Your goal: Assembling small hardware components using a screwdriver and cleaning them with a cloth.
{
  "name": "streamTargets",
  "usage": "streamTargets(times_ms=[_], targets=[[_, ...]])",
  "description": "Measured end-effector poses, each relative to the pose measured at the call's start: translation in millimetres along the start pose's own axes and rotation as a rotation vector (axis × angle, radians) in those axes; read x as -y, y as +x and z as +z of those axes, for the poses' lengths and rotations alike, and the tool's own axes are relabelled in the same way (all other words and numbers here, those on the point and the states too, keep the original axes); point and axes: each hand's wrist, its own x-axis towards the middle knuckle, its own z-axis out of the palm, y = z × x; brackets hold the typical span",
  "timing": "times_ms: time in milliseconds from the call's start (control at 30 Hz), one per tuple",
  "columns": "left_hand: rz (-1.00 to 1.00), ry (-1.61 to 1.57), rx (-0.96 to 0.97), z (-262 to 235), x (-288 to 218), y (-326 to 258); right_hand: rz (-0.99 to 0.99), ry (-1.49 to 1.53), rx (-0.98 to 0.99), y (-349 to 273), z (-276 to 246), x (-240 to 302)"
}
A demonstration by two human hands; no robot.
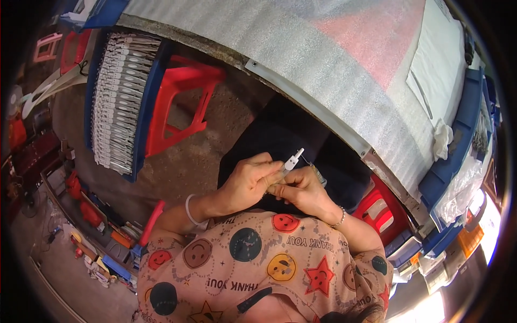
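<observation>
Above my lap, my left hand (pixel 250 180) is closed around a slim white plastic piece (pixel 292 161) with a narrow tip that points up and to the right. Close against it, my right hand (pixel 307 195) has its thumb and fingers pinched together near the lower end of that piece. What the right fingertips grip is hidden. A small greyish thing (pixel 321 177) shows just past the right hand's knuckles, and a thin dark rod (pixel 305 159) sticks out beside the white tip; I cannot tell whether these belong together.
On a red stool (pixel 180 102) at the left, a blue tray (pixel 141 156) holds rows of similar white and grey pieces. Ahead runs a table (pixel 301 64) covered in foam sheet, with a metal edge. Another blue tray (pixel 458 145) with plastic bags lies on its right side.
</observation>
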Motion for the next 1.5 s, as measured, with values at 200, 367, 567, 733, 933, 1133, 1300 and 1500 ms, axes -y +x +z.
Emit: streamTargets(times_ms=[200,367,567,733,933,1133,1300,1500], targets=[[-0.022,0.001,0.016,2,5,0,0.026,0.012,0.030,2,-4,-2],[0.039,0.056,-0.040,0,11,9,0.082,0.186,-0.017,16,-1,-1],[0.059,0.106,0.010,-11,12,17,0.006,0.156,-0.015,24,-3,-2],[0.064,0.097,-0.005,-14,3,10,0.023,0.114,0.017,18,1,8],[0.072,0.108,0.011,-20,-3,5,0.028,0.118,0.042,13,5,15],[0.072,0.103,0.027,-24,-7,0,0.064,0.057,0.062,11,8,14],[0.059,0.077,0.052,-28,-4,-5,0.053,0.076,0.080,10,11,17],[0.045,-0.061,0.139,-34,9,-1,0.096,0.049,0.125,13,8,23]])
